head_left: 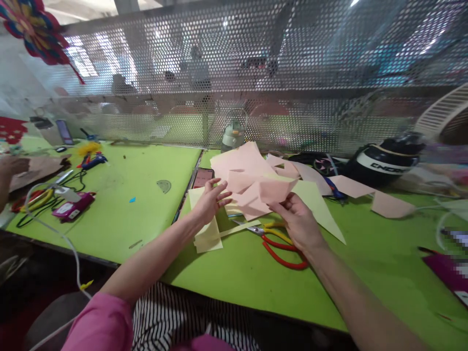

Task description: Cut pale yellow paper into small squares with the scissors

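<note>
My right hand (298, 219) pinches the edge of a piece of pink paper (277, 190) between thumb and fingers, above the pile. To the left, my left hand (211, 201) is held with its fingers apart and nothing in it. Between and behind both hands lies a heap of pink paper pieces (237, 161), some cut to angular shapes. Pale yellow paper (209, 237) lies under and below my left hand. Scissors with red and yellow handles (285, 264) rest on the green table just below my right hand, their blades pointing left.
A phone (203, 178) lies behind my left hand. A bottle (233, 134) stands by the perforated metal screen (164, 63). At right are a black jug (383, 163) and a fan (448, 114). A protractor (164, 186) and purple device (73, 207) lie left, near another person's hand (12, 165).
</note>
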Available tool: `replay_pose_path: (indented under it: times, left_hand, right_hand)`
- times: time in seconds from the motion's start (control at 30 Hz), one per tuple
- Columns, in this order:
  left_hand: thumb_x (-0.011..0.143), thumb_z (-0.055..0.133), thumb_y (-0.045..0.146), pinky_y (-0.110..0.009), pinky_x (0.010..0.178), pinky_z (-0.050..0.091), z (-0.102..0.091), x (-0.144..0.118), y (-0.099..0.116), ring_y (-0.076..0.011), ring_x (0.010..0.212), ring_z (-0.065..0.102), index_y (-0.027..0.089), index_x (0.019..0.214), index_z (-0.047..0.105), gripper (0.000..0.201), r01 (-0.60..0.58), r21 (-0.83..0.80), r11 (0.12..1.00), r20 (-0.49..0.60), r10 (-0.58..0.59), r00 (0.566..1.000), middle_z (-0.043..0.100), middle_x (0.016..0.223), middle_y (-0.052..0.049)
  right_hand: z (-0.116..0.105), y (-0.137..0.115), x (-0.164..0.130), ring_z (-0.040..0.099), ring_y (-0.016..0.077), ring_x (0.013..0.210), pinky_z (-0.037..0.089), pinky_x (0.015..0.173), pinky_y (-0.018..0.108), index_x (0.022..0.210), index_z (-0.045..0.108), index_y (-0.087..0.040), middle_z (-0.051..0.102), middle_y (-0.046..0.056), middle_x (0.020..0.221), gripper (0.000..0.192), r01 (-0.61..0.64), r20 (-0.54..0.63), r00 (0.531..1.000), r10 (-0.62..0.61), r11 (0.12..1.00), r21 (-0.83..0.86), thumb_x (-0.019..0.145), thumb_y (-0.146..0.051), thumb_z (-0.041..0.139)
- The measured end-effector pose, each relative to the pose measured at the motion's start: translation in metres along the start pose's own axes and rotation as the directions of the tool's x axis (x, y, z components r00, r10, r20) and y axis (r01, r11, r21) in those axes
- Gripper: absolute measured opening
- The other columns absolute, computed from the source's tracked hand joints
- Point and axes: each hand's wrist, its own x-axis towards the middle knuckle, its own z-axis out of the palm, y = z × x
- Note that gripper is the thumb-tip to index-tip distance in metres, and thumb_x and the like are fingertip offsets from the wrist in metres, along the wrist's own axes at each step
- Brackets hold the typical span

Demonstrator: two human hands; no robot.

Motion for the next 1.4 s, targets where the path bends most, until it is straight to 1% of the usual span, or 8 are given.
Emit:
replay_pose_path:
  times: [0.07,0.17,0.53,0.83,0.97,1.03,1.23,1.4]
  left_hand:
    - [0.083,0.072,0.026,-0.026,0.068,0.057,0.0,0.001,0.0,-0.0097,0.068,0.066,0.023,0.11,0.056,0.031,-0.01,0.008,1.0,-0.019,0.01,1.0,0.066,0.092,0.0]
    - [0.083,0.071,0.023,-0.022,0.064,0.056,-0.001,0.002,-0.002,-0.0081,0.063,0.065,0.018,0.097,0.064,0.017,-0.004,0.02,1.0,-0.043,0.004,0.999,0.069,0.084,-0.002]
    - [0.08,0.073,0.022,-0.02,0.061,0.056,-0.006,0.007,-0.006,-0.004,0.052,0.056,0.016,0.078,0.064,0.012,-0.024,0.024,0.999,-0.117,0.027,0.993,0.061,0.065,0.005]
    - [0.069,0.083,0.032,-0.022,0.064,0.057,-0.009,0.006,-0.009,-0.004,0.05,0.05,0.017,0.078,0.062,0.027,-0.016,0.072,0.997,-0.092,0.023,0.996,0.053,0.061,0.007]
    - [0.066,0.084,0.035,-0.021,0.063,0.056,-0.008,0.003,-0.009,-0.0037,0.05,0.047,0.016,0.077,0.062,0.03,-0.014,0.108,0.994,-0.07,0.022,0.997,0.049,0.059,0.008]
    - [0.065,0.084,0.036,-0.021,0.063,0.056,-0.008,0.002,-0.01,-0.0042,0.051,0.048,0.016,0.078,0.062,0.032,-0.012,0.124,0.992,-0.056,0.019,0.998,0.05,0.059,0.007]
    - [0.061,0.086,0.041,-0.023,0.063,0.057,-0.01,0.003,-0.014,-0.0031,0.046,0.042,0.017,0.079,0.063,0.038,-0.019,0.152,0.988,-0.025,0.023,0.999,0.044,0.053,0.01]
    - [0.062,0.086,0.04,-0.021,0.062,0.056,-0.012,0.004,-0.016,-0.0049,0.054,0.053,0.016,0.081,0.063,0.038,-0.026,0.168,0.985,-0.031,0.032,0.999,0.059,0.064,0.005]
  right_hand:
    - [-0.002,0.002,0.0,0.068,0.0171,0.097,0.057,0.09,0.03,0.105,0.067,-0.028,0.075,-0.003,0.102,0.047,-0.032,0.047,0.998,0.033,0.999,-0.02,0.064,-0.034,0.088]
    - [-0.001,0.003,0.0,0.068,0.0172,0.096,0.057,0.091,0.03,0.101,0.067,-0.027,0.075,-0.003,0.099,0.044,-0.052,0.074,0.996,0.054,0.998,-0.033,0.063,-0.035,0.088]
    - [0.001,-0.002,0.001,0.069,0.0155,0.078,0.058,0.075,0.027,0.099,0.062,-0.027,0.073,-0.004,0.079,0.051,-0.092,-0.074,0.993,0.091,0.996,-0.014,0.058,-0.043,0.089]
    - [-0.012,0.01,0.006,0.065,0.0196,0.094,0.056,0.081,0.033,0.11,0.068,-0.03,0.07,0.001,0.101,0.042,0.025,-0.08,0.996,-0.05,0.959,-0.281,0.077,-0.056,0.07]
    - [-0.014,0.011,0.007,0.052,0.0218,0.125,0.047,0.1,0.035,0.126,0.059,-0.035,0.057,0.0,0.137,0.054,0.053,-0.114,0.989,-0.092,0.949,-0.31,0.078,-0.054,0.072]
    - [-0.012,0.009,0.007,0.047,0.0214,0.133,0.043,0.106,0.035,0.13,0.056,-0.034,0.054,0.001,0.142,0.059,0.065,-0.085,0.992,-0.093,0.958,-0.278,0.077,-0.052,0.073]
    - [-0.006,0.003,0.006,0.064,0.0206,0.105,0.051,0.093,0.034,0.114,0.066,-0.028,0.071,0.002,0.107,0.052,0.066,-0.079,0.994,-0.08,0.984,-0.167,0.071,-0.053,0.077]
    - [-0.005,0.0,0.003,0.066,0.0192,0.089,0.053,0.083,0.032,0.093,0.071,-0.026,0.073,0.0,0.09,0.04,0.052,-0.08,0.995,-0.066,0.985,-0.166,0.068,-0.056,0.078]
